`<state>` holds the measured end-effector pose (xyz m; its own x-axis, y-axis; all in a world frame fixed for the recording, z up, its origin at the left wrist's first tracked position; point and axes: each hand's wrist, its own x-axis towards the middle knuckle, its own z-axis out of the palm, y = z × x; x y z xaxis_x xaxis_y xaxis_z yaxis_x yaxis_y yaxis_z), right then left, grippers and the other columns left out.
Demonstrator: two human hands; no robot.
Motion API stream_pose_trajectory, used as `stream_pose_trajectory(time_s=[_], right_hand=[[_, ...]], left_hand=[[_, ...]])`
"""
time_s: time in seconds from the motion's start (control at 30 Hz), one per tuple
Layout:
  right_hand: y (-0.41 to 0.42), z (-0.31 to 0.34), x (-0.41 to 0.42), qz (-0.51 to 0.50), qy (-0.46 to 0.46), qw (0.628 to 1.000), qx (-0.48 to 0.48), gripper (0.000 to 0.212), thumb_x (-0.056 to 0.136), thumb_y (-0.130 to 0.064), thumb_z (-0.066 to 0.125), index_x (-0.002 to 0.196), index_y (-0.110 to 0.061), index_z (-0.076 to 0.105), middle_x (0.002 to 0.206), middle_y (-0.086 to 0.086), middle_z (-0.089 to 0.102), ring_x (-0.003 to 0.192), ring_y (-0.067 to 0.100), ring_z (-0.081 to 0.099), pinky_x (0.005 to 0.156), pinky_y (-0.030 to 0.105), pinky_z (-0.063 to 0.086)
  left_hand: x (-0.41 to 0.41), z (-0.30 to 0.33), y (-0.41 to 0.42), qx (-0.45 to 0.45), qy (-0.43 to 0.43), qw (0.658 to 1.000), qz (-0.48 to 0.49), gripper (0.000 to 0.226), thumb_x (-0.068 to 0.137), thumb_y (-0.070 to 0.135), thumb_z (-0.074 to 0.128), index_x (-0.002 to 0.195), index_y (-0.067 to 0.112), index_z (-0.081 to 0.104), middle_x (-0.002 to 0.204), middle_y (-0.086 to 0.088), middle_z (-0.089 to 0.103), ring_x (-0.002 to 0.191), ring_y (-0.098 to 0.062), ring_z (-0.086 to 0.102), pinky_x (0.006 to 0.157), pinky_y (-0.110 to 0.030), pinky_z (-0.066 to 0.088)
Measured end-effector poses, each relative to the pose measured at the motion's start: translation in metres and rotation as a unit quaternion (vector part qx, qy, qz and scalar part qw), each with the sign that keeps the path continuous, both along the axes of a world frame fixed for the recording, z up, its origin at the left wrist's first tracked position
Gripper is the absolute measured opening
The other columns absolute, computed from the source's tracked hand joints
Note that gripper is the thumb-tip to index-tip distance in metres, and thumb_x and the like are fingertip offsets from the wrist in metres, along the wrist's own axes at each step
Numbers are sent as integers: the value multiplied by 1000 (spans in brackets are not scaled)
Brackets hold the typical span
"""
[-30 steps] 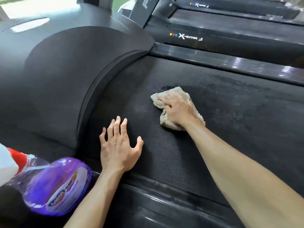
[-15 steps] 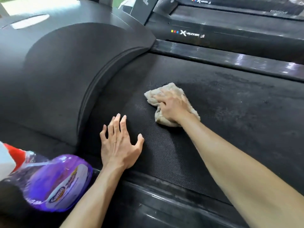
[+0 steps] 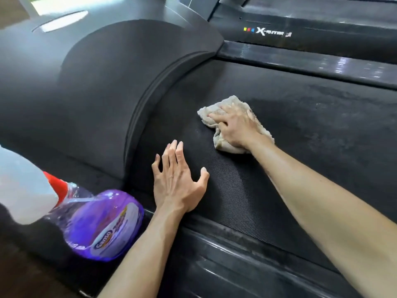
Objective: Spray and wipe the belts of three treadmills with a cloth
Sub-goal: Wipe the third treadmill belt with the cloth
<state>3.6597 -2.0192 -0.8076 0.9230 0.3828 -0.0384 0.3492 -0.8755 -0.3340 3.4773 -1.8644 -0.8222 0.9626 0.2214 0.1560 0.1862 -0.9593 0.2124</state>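
Slid a touch toward the hood since 1 second back: right hand (image 3: 234, 129), flat over the cloth (image 3: 217, 108), pressing it onto the belt (image 3: 322, 130). Unwiped patches off to its right. Left hand (image 3: 178, 181) spread, bracing nearer. Bottle (image 3: 101, 224) idle.

— How much of the cloth (image 3: 223, 108) showed?
— Its middle lay hidden under the right hand (image 3: 235, 125); only the edges peeked out.
— And the spray bottle (image 3: 101, 224)?
— Its white head was blurred and cut off by the left edge (too close to the lens). Small label print was unreadable.
— The next treadmill (image 3: 322, 29)?
— Cut off at the top edge.
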Motion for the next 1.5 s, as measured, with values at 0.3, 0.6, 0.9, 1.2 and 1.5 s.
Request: stream_pose_trajectory(time_s=[0.3,0.6,0.9,1.2,1.5], right_hand=[[-69,5,-6,-15,-17,1000,2,76,79,-61,12,140,-51,56,165,-18,32,156,19,19,127,47,11],[-13,-8,-24,155,-28,987,22,60,88,-51,27,137,-47,62,163,-14,37,156,19,19,128,49,10],[5,-5,52,6,-13,1000,-16,63,88,-51,22,143,-52,52,169,-10,27,157,23,15,127,50,9],[-32,-4,3,157,-40,986,29,61,87,-48,30,135,-38,67,159,-5,45,153,21,31,128,45,11],[85,14,64,90,-80,992,-46,42,105,-33,41,142,-40,60,162,-7,41,151,20,30,124,38,17]], left_hand=[[0,1,-1,-8,-5,1000,0,85,85,67,23,152,14,23,166,-1,15,155,-15,7,125,-45,4],[0,1,-1,-5,1,1000,1,88,85,68,22,154,14,25,166,-1,15,155,-14,8,124,-45,5],[-1,3,-2,-29,-10,1000,-1,86,85,66,29,153,14,28,166,-1,18,155,-16,10,124,-45,4],[-1,3,-3,-34,-8,999,-1,83,86,64,34,152,14,31,165,-2,21,155,-17,13,124,-47,7],[-1,5,0,-44,-12,999,-4,83,87,64,34,154,15,27,167,-1,14,156,-17,6,124,-47,4]])
